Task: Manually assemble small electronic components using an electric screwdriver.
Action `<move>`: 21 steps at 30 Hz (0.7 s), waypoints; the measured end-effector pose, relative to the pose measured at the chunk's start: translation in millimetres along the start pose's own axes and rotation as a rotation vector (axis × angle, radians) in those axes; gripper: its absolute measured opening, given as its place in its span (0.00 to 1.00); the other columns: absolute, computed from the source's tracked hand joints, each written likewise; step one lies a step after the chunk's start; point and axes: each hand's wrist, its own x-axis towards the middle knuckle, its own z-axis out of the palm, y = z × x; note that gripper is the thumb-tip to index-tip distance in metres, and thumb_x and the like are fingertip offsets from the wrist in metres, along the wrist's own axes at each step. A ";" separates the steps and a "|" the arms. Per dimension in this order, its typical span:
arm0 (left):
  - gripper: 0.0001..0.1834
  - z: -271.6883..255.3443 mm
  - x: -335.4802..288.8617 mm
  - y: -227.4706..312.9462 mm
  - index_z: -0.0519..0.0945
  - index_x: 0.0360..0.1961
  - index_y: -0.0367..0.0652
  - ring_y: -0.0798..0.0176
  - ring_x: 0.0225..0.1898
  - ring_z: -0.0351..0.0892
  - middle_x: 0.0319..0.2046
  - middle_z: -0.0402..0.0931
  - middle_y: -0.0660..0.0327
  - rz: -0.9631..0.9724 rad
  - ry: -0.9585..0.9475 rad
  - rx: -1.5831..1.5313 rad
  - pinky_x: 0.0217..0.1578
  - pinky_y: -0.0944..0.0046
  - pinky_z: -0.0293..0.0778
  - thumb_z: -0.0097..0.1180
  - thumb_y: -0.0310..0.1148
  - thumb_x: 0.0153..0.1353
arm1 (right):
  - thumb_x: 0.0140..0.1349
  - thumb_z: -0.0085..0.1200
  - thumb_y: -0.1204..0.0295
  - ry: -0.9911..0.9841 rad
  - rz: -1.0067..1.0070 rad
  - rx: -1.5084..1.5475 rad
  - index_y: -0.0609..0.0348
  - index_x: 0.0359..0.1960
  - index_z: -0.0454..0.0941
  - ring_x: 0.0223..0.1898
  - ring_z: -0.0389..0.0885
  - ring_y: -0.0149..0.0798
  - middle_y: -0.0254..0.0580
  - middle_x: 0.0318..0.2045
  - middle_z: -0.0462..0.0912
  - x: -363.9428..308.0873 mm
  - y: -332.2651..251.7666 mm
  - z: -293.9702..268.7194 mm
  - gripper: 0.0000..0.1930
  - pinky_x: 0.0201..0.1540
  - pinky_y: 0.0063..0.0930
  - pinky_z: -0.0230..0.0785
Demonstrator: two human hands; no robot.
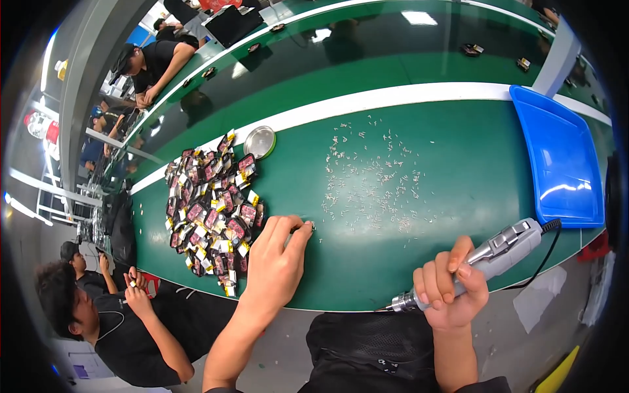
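My right hand (452, 283) is wrapped round a grey electric screwdriver (506, 250). Its metal tip points left, close to the table's front edge, and a black cord leaves its back end. My left hand (278, 255) hovers over the green table, thumb and fingertips pinched together. A tiny pale bit shows at those fingertips, too small to name. To the left of that hand lies a big heap of small black-cased parts (213, 216) with pinkish faces and white and yellow tabs. Many tiny silvery screw-like pieces (377, 173) are scattered beyond and right of my left hand.
A blue plastic tray (562, 157) stands at the right end of the green table (472, 150). Behind the heap is a round tin (260, 141). A dark conveyor (393, 46) carrying a few parts runs beyond the white rail. Other people work at left.
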 end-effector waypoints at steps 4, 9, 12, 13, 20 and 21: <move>0.13 1.1 -0.1 -6.8 0.76 0.35 0.33 0.54 0.32 0.74 0.32 0.72 0.55 0.105 -0.025 0.078 0.30 0.59 0.72 0.59 0.17 0.45 | 0.61 0.41 0.72 0.031 0.025 0.032 0.57 0.35 0.67 0.11 0.60 0.30 0.32 0.11 0.62 0.9 3.3 2.8 0.04 0.22 0.28 0.61; 0.11 15.1 0.5 -21.4 0.72 0.31 0.35 0.53 0.31 0.72 0.29 0.70 0.54 0.097 0.087 -0.032 0.32 0.59 0.70 0.57 0.15 0.45 | 0.62 0.43 0.72 0.049 -0.013 0.013 0.57 0.34 0.66 0.11 0.58 0.28 0.30 0.10 0.60 -2.9 3.7 7.0 0.04 0.19 0.26 0.59; 0.10 18.9 2.8 -23.2 0.69 0.29 0.36 0.52 0.30 0.70 0.28 0.69 0.53 0.120 0.111 -0.111 0.32 0.58 0.69 0.54 0.16 0.43 | 0.63 0.44 0.72 0.107 -0.050 -0.026 0.58 0.33 0.65 0.11 0.57 0.27 0.31 0.11 0.60 -3.7 3.1 2.4 0.04 0.19 0.26 0.59; 0.11 17.9 2.3 -27.8 0.69 0.28 0.36 0.51 0.29 0.69 0.28 0.68 0.53 0.120 0.128 -0.150 0.32 0.57 0.68 0.54 0.17 0.42 | 0.63 0.44 0.72 0.083 -0.028 -0.023 0.58 0.33 0.65 0.11 0.57 0.27 0.31 0.11 0.60 -3.1 4.5 4.5 0.04 0.19 0.26 0.59; 0.12 12.7 -3.4 -23.1 0.70 0.27 0.37 0.53 0.31 0.70 0.28 0.68 0.55 0.301 0.208 -0.185 0.32 0.58 0.69 0.57 0.24 0.38 | 0.64 0.43 0.74 0.117 -0.095 0.044 0.59 0.34 0.62 0.12 0.57 0.27 0.31 0.12 0.59 -2.3 6.7 4.5 0.04 0.20 0.24 0.57; 0.12 13.4 -3.6 -23.8 0.70 0.27 0.37 0.53 0.31 0.70 0.28 0.68 0.55 0.299 0.213 -0.181 0.32 0.58 0.69 0.57 0.24 0.38 | 0.64 0.43 0.74 0.111 -0.092 0.043 0.59 0.34 0.62 0.12 0.57 0.27 0.31 0.12 0.59 -2.3 6.3 4.7 0.04 0.20 0.24 0.57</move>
